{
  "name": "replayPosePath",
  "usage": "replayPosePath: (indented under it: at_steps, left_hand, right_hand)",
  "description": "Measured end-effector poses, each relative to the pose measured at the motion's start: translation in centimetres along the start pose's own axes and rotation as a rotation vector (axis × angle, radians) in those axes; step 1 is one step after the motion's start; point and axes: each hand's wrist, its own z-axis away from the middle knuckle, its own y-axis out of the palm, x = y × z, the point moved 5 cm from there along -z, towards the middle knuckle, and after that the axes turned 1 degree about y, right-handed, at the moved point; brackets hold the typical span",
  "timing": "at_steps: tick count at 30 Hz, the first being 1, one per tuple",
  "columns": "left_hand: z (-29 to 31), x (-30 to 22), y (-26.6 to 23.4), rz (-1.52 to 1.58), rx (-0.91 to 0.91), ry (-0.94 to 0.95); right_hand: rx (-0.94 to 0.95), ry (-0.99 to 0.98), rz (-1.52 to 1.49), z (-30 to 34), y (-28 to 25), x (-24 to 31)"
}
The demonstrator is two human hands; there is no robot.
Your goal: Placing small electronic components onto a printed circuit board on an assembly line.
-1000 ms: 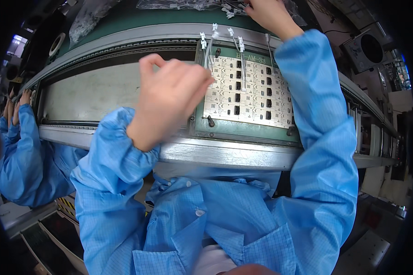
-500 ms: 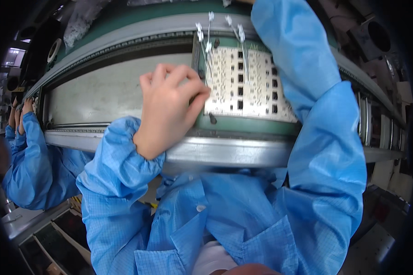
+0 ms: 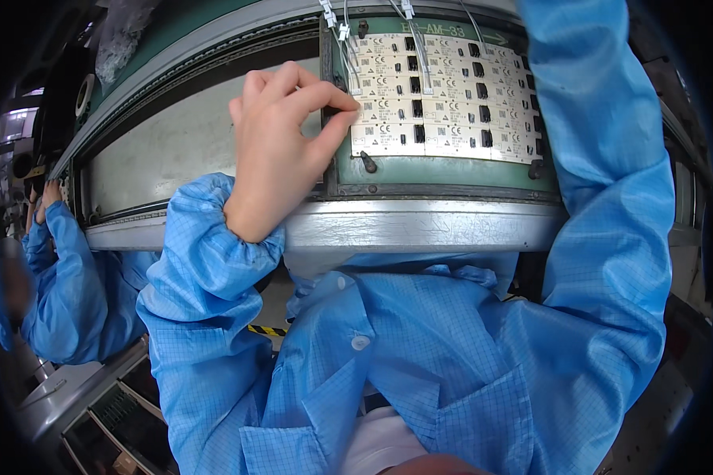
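Note:
My left hand (image 3: 281,138) is at the left edge of a panel of white circuit boards (image 3: 455,103), thumb and forefinger pinched together there. What lies between the fingertips, if anything, is too small to make out. Thin white wires with small connectors (image 3: 343,32) stand at the panel's upper left, close above the fingertips. Another wire with a white connector (image 3: 407,9) runs onto the second board column. Black rectangular parts (image 3: 414,85) sit in columns on the boards. The panel lies in a green carrier (image 3: 444,176). My right arm (image 3: 602,119) reaches past the top edge, hiding its hand.
A metal conveyor rail (image 3: 420,226) runs along the near side. Left of the carrier is a grey plate (image 3: 166,158) between the rails. Clear plastic bags (image 3: 123,39) lie at the far left. A co-worker in a blue sleeve (image 3: 67,245) works at the left.
The view has shifted, so the carrier and panel appear higher. My right forearm has swung rightward, uncovering more of the panel. My left hand keeps its pinch at the panel's left edge.

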Motion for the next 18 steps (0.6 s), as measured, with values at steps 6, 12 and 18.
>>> replayPosePath:
  at_steps: [6,12,18]
  left_hand:
    - [0.0,0.3,0.1,0.021,0.016,-0.021]
    - [-0.3,0.9,0.4,0.049,0.02,-0.025]
    - [-0.1,1.0,-0.4,-0.074,0.0,0.038]
  right_hand:
    - [0.022,0.02,-0.032,6.2,-1.8,2.4]
    - [0.077,-0.013,-0.184,10.4,-3.3,1.0]
    - [0.025,0.038,-0.308,13.8,-3.5,1.3]
